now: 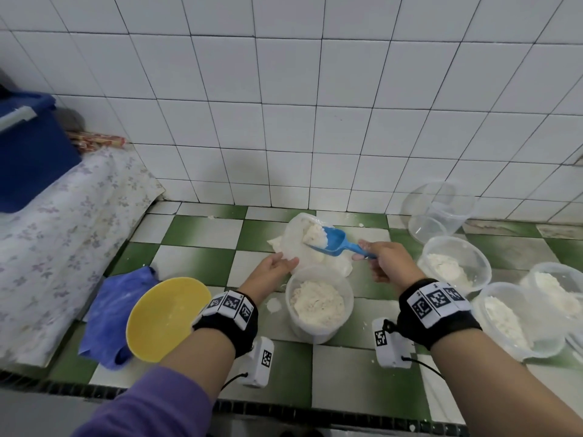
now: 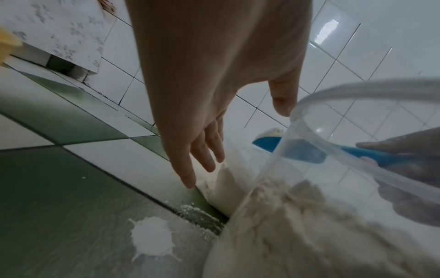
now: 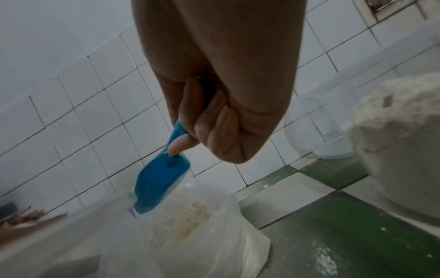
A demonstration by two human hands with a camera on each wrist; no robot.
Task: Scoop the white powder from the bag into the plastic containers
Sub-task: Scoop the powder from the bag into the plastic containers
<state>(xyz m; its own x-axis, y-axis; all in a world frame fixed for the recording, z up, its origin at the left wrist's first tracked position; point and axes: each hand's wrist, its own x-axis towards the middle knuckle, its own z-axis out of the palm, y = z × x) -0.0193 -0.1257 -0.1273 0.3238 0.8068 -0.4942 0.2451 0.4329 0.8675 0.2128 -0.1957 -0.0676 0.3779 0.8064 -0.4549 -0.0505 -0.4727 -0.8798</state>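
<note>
A clear plastic bag (image 1: 295, 247) of white powder lies open on the green-and-white tiled counter. My right hand (image 1: 375, 257) grips the handle of a blue scoop (image 1: 334, 242); its bowl is heaped with powder at the bag's mouth. In the right wrist view my fingers (image 3: 214, 127) curl round the scoop (image 3: 159, 184) above the bag (image 3: 214, 235). My left hand (image 1: 285, 263) rests with straight fingers (image 2: 190, 169) against the bag's left side (image 2: 228, 188). A round plastic container (image 1: 318, 329), partly filled with powder, stands just in front of the bag.
Three more powder-filled containers (image 1: 454, 263) (image 1: 511, 320) (image 1: 558, 288) stand at the right, with empty stacked ones (image 1: 438, 209) behind them by the wall. A yellow bowl (image 1: 167, 316) and a blue cloth (image 1: 116, 310) lie at the left. Spilled powder (image 2: 152, 238) dots the counter.
</note>
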